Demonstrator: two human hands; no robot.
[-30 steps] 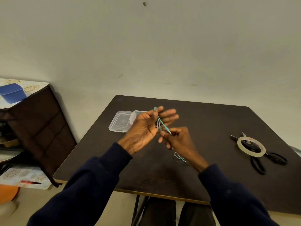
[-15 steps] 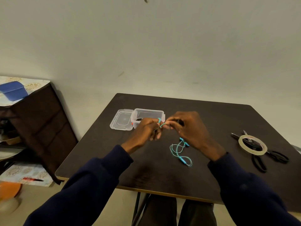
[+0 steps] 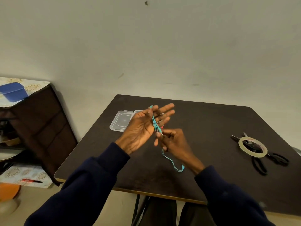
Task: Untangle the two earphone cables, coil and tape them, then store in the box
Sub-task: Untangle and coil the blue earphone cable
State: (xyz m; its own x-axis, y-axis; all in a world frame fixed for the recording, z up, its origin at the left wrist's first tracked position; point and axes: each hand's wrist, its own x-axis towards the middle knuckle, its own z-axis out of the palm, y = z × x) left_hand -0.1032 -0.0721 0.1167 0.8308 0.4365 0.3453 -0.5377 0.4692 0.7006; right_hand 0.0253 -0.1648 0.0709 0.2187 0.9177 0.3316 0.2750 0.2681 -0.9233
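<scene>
I have one teal cable (image 3: 156, 123) up off the table (image 3: 211, 121), held between my two hands. My left hand (image 3: 141, 128) is raised, palm showing, its four fingers straight and a little spread. Its thumb pinches the top of the cable against the side of the forefinger, and a teal tip pokes out just above. From there the cable runs down across the palm in a tight bundle of strands (three or four, too close together to count surely). My right hand (image 3: 175, 141) sits just below and to the right of the left, fingers curled. Its thumb and forefinger pinch the bundle's lower end, where one small metal plug (image 3: 161, 133) shows. Below that hand one loose loop of cable hangs down to the table, with one earbud (image 3: 183, 167) at its end near my right wrist.

Behind my left hand one clear lid (image 3: 121, 121) lies flat on the table. Just right of it only a corner of the one clear box (image 3: 137, 111) shows, and my hand hides the rest. Far to the right are one roll of tape (image 3: 252, 146) and one pair of black scissors (image 3: 260, 165), the tape lying on top of the scissors, well apart from both hands. One blue tub (image 3: 13, 92) stands on the cabinet (image 3: 40, 124) at the left
</scene>
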